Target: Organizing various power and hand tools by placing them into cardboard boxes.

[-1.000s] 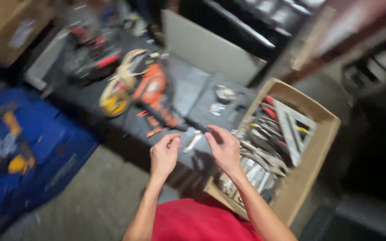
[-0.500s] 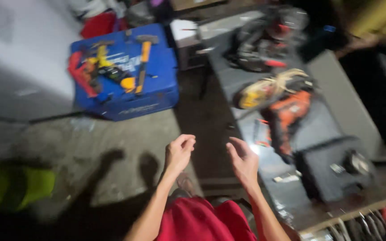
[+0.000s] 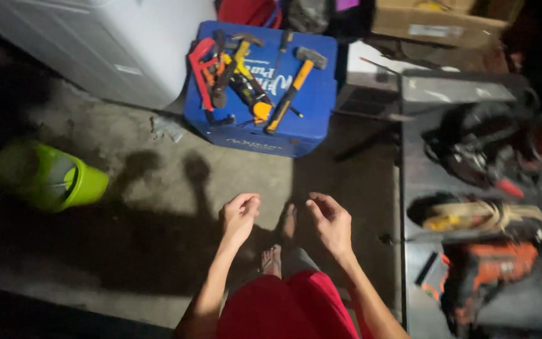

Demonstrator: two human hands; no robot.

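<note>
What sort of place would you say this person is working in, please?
Probably a home workshop or garage: hand tools, including a hammer, lie on a blue crate, power tools such as an orange drill cover a grey bench, and the floor is bare concrete.

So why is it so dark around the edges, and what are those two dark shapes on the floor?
Head view: light falls mid-frame, corners fade to black; the shapes are shadows of the left hand and right hand on the grey concrete floor.
</note>
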